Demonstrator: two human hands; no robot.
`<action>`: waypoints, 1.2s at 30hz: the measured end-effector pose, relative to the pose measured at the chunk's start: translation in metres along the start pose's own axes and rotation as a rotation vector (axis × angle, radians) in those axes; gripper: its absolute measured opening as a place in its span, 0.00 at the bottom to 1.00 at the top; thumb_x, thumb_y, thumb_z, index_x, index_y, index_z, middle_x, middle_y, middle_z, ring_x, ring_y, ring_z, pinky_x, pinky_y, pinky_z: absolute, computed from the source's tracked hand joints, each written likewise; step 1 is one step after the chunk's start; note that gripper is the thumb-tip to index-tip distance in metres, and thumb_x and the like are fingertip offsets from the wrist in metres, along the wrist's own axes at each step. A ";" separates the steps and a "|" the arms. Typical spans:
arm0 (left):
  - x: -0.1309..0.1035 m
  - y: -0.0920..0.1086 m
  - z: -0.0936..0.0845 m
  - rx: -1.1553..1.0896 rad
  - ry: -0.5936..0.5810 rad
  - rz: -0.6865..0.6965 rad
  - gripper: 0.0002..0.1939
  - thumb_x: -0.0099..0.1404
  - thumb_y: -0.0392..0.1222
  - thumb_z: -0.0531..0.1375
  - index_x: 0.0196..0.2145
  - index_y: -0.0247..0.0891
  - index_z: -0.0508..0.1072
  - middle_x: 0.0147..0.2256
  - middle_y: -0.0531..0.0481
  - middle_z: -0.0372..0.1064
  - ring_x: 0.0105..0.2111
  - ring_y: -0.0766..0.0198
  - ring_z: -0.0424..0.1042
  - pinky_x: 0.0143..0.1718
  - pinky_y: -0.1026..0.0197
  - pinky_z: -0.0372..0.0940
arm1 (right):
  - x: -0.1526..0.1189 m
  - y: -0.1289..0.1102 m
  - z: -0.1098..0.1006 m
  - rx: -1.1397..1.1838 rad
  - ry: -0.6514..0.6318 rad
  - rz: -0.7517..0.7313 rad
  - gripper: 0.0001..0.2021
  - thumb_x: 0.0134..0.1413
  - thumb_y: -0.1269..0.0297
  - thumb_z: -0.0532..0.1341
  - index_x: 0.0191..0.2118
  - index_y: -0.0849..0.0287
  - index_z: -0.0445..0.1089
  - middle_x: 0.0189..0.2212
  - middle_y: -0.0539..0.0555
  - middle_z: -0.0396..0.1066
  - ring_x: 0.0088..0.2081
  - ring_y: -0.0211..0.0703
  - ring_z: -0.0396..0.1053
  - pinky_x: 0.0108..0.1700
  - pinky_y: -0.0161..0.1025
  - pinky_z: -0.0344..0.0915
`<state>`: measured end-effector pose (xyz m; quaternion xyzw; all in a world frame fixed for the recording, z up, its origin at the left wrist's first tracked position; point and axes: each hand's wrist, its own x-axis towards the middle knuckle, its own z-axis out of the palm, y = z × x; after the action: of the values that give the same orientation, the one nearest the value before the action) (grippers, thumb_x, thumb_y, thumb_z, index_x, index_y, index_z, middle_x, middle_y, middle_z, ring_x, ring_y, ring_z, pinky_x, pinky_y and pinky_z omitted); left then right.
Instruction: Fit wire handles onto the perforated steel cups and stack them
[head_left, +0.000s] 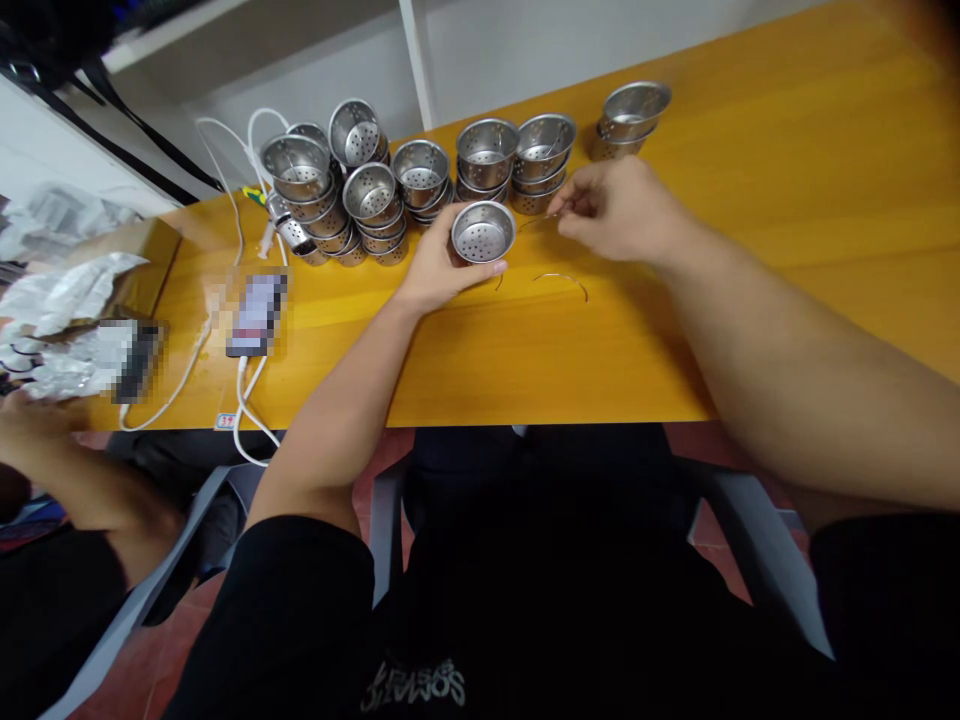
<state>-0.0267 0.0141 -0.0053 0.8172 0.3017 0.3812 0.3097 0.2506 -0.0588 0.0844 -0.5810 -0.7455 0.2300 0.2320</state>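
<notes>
My left hand [439, 262] is wrapped round a perforated metal cup [484, 236], its open top facing up toward me. To the right of it, my right hand [611, 208] pinches a thin wire [536, 224], whose free end points toward the cup. Another thin curved wire [562, 277] lies on the table below that hand, and a short wire end shows under the left thumb. Just behind the held cup stand stacks of like cups [487, 155], with a further stack [544, 150] beside them. Part of the held cup is hidden by my fingers.
More cup stacks [300, 175] stand at the back left, and a short stack [634, 112] at the back right. A phone [256, 312] with white cables lies left on the wooden table [510, 370]. Further left are a box [154, 265], plastic bags and another person's arm [82, 480].
</notes>
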 end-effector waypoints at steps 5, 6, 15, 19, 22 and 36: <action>-0.004 0.019 -0.004 -0.025 -0.014 -0.018 0.57 0.54 0.81 0.71 0.68 0.41 0.64 0.64 0.35 0.72 0.64 0.47 0.77 0.69 0.39 0.72 | -0.002 -0.007 0.002 0.199 0.118 0.016 0.16 0.73 0.62 0.62 0.58 0.64 0.76 0.49 0.67 0.79 0.42 0.48 0.75 0.51 0.45 0.73; -0.004 0.023 -0.004 -0.031 -0.020 -0.024 0.58 0.54 0.81 0.71 0.68 0.41 0.64 0.65 0.35 0.71 0.65 0.46 0.77 0.69 0.39 0.72 | -0.002 -0.008 0.003 0.250 0.137 0.009 0.17 0.73 0.57 0.62 0.59 0.62 0.75 0.50 0.67 0.79 0.43 0.49 0.76 0.52 0.46 0.74; -0.007 0.038 -0.002 -0.112 -0.114 -0.015 0.53 0.51 0.78 0.74 0.62 0.40 0.69 0.59 0.40 0.77 0.60 0.48 0.80 0.65 0.43 0.75 | -0.001 -0.011 0.010 0.348 0.123 -0.004 0.25 0.68 0.47 0.64 0.61 0.58 0.75 0.55 0.65 0.79 0.45 0.52 0.77 0.57 0.53 0.74; -0.007 0.041 -0.001 -0.100 -0.098 -0.007 0.52 0.49 0.76 0.76 0.61 0.41 0.71 0.59 0.41 0.77 0.60 0.49 0.80 0.65 0.45 0.75 | -0.003 -0.005 0.012 0.166 0.012 -0.102 0.21 0.72 0.46 0.62 0.57 0.56 0.77 0.55 0.63 0.79 0.50 0.53 0.73 0.60 0.50 0.71; -0.008 0.049 -0.001 -0.086 -0.133 -0.005 0.52 0.47 0.75 0.77 0.60 0.41 0.73 0.59 0.42 0.77 0.60 0.49 0.79 0.66 0.47 0.75 | -0.005 -0.007 0.013 0.077 0.002 -0.209 0.17 0.74 0.47 0.60 0.50 0.53 0.79 0.54 0.62 0.79 0.51 0.53 0.73 0.59 0.50 0.70; -0.006 0.038 -0.006 0.062 0.012 0.037 0.48 0.53 0.70 0.78 0.62 0.47 0.70 0.61 0.43 0.70 0.65 0.45 0.72 0.75 0.38 0.65 | 0.003 0.009 0.010 0.084 0.115 -0.055 0.28 0.75 0.37 0.57 0.59 0.58 0.73 0.47 0.66 0.78 0.42 0.53 0.70 0.48 0.48 0.68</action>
<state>-0.0251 -0.0127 0.0233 0.8294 0.3003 0.3822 0.2753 0.2505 -0.0548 0.0716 -0.5623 -0.7362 0.2210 0.3049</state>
